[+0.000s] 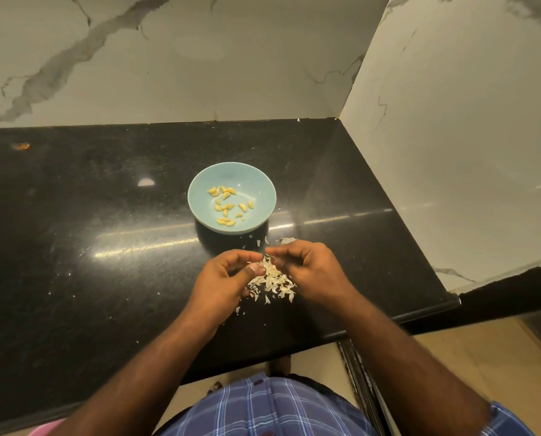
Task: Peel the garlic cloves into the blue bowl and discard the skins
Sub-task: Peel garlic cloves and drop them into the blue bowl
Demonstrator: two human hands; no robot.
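Left hand (231, 272) and right hand (303, 267) meet fingertip to fingertip, fingers curled, pinching papery garlic skins (270, 283) heaped on the black counter (89, 231) beneath them. Blue bowl (231, 202) just beyond the hands, holding peeled cloves (228, 204). Loose flakes scattered between. Marble wall (451, 136) to the right.

A bowl (231, 202) sits on the counter (74, 215); peeled cloves (228, 202) lie in the bowl; a heap of skins (272, 280) lies before the bowl, between two hands.
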